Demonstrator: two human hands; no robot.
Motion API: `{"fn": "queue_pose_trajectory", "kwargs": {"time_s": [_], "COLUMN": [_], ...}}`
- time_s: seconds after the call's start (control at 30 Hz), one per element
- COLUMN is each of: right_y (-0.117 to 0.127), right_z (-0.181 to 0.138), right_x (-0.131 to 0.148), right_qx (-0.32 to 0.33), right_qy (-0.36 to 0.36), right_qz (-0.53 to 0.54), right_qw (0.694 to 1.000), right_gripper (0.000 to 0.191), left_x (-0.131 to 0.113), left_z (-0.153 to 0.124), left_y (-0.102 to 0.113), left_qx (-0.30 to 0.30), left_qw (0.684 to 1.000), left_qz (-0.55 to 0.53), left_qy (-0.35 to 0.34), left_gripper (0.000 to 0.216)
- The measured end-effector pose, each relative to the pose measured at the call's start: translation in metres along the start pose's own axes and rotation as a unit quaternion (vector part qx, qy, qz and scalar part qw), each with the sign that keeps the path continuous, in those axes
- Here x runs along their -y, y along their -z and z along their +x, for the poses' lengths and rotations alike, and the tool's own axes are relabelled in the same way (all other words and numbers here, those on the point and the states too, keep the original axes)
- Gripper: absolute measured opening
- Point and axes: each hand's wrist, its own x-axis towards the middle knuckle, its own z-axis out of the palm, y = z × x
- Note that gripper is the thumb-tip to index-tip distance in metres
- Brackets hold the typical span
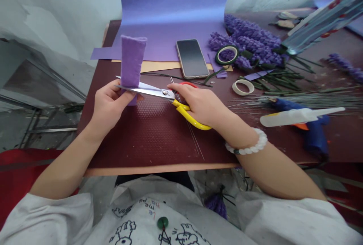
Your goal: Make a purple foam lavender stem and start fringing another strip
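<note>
My left hand (109,103) pinches the lower end of a purple felt-like strip (132,61), which stands upright above the fingers. A short end of it shows below them. In my right hand (205,101) are scissors (194,120) with one yellow and one red handle. Their blades (150,90) are parted and reach left, lying around the strip just above my left fingertips. Whether the edges bite into it, I cannot tell. Thin wires (195,141) lie on the table under my right hand.
A phone (193,59) lies behind my hands, on purple sheet material (170,33) that curves up the wall. To the right are tape rolls (243,87), purple flower stems (252,41), wires, a white nozzle bottle (297,117) and a blue glue gun (316,135). The table's front edge (159,170) is near me.
</note>
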Motion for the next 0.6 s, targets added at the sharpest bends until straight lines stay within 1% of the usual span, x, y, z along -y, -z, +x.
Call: {"fn": "queue_pose_trajectory", "kwargs": {"time_s": [0.27, 0.6], "right_y": [-0.0002, -0.0017], "right_z": [-0.0005, 0.0035], "right_x": [0.0013, 0.0008], "right_qx": [0.0, 0.005], "right_qy": [0.002, -0.018], "right_qz": [-0.012, -0.077], "right_qw": [1.0, 0.997], "right_gripper": [0.048, 0.048], "left_x": [0.0011, -0.0034], "left_z": [0.0011, -0.0018], "left_y": [-0.0006, -0.0032], "left_qx": [0.006, 0.002], "left_qw": [1.0, 1.0], "left_qz": [-0.004, 0.018], "left_qy": [0.02, 0.011], "left_gripper": [0.015, 0.007]}}
